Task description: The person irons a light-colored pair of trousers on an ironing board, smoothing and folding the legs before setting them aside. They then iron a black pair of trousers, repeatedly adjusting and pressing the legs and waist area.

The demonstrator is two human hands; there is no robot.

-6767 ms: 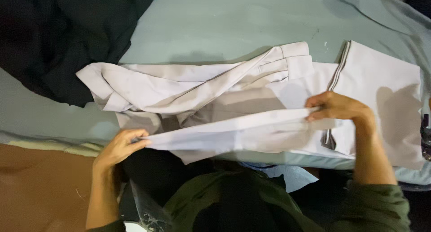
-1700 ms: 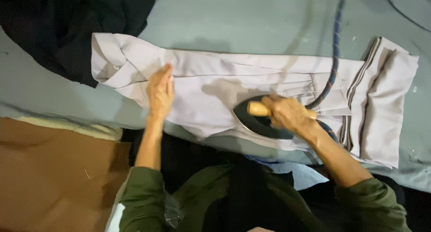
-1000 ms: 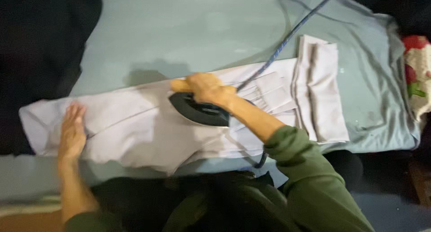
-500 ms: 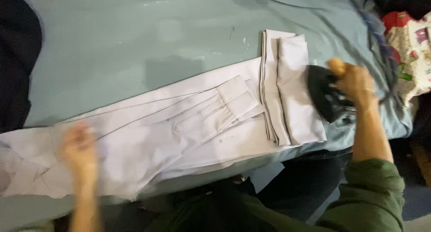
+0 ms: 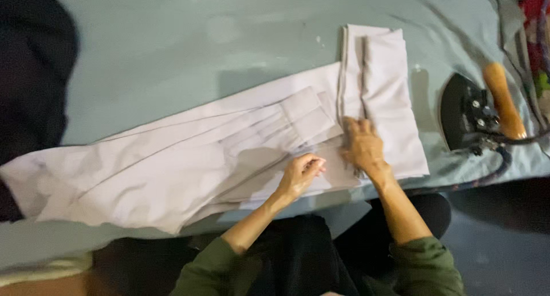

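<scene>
Pale blue-green cloth (image 5: 189, 49) is spread over the whole work surface, and a pair of light grey trousers (image 5: 172, 170) is laid flat across it, running from the lower left up toward the right. At the right end the waist part (image 5: 384, 84) is folded over into a narrow upright band. The left hand (image 5: 299, 175) is set on the trousers near the front edge, its fingers curled in and pinching a fold of the fabric. The right hand (image 5: 361, 147) is pressed flat on the cloth just beside it, fingers spread and released, at the foot of the folded band. A black iron with a wooden handle (image 5: 478, 115) is stood on the covering well to the right of the trousers, touched by neither hand, its dark cord (image 5: 492, 164) trailing along the edge. Dark fabric (image 5: 31, 72) is heaped at the far left
</scene>
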